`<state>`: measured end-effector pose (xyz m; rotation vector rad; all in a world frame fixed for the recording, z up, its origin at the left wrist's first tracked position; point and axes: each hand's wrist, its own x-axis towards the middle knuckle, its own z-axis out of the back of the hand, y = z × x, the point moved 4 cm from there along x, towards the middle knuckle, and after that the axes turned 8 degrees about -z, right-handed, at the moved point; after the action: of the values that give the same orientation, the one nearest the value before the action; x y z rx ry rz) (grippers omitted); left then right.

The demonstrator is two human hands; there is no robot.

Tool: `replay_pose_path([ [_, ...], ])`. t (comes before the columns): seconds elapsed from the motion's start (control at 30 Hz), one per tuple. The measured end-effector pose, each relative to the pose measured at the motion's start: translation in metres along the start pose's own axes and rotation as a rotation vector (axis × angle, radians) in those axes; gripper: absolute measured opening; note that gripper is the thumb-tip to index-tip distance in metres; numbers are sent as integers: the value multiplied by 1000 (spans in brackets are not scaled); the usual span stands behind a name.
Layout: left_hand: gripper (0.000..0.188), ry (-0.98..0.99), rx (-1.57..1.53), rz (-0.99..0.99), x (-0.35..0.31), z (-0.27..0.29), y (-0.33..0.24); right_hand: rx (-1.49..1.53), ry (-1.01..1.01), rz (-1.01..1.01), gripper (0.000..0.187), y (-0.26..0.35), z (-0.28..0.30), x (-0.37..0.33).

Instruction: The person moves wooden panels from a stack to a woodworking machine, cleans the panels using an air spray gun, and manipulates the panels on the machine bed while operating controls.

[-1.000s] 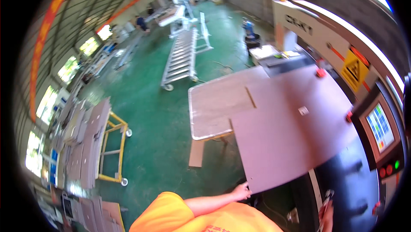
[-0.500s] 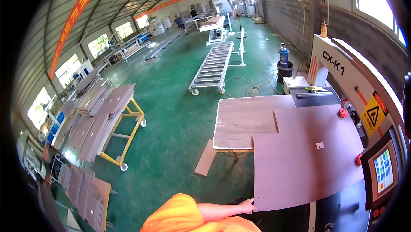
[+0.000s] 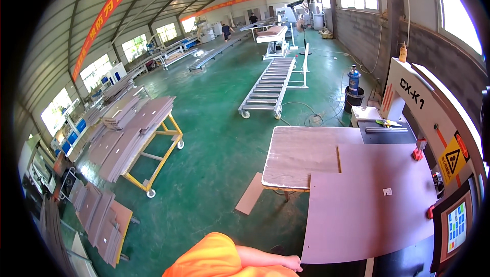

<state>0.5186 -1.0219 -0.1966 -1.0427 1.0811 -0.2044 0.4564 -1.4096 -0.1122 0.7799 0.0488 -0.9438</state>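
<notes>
My left hand [image 3: 292,263] is closed at the near left corner of a large brown panel [image 3: 367,215]; the fingertips are partly hidden. The panel lies flat, with a stepped cut-out on its far left side and a small white label [image 3: 387,191] on top. Its far part overlaps a worn work table [image 3: 301,149], and its right edge reaches under the machine's arm, by two red clamp-like parts [image 3: 418,154]. My right hand is out of view.
At the right stands a white machine [image 3: 408,85] with a touchscreen [image 3: 456,228]. A roller conveyor [image 3: 270,85] stands beyond the table. A yellow wheeled cart [image 3: 171,134] with stacked panels is at the left. A loose board [image 3: 250,194] lies on the floor. Distant people work at the back.
The view has shifted, so the scene sits lower and mostly further right. My left hand stays by the panel's near left corner, its fingers now more tucked in.
</notes>
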Motion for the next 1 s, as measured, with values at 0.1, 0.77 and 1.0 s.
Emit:
replay_pose_path([
  [0.1, 28, 131, -13, -54, 28, -12, 48, -106, -113, 51, 55, -2, 3, -27],
  [0.77, 39, -887, -61, 566, -309, 360, 413, 585, 480, -163, 29, 256, -392, -199],
  [1.0, 43, -1109, -193, 735, -434, 349, 501, 583, 455, -305, 15, 289, -408, -224],
])
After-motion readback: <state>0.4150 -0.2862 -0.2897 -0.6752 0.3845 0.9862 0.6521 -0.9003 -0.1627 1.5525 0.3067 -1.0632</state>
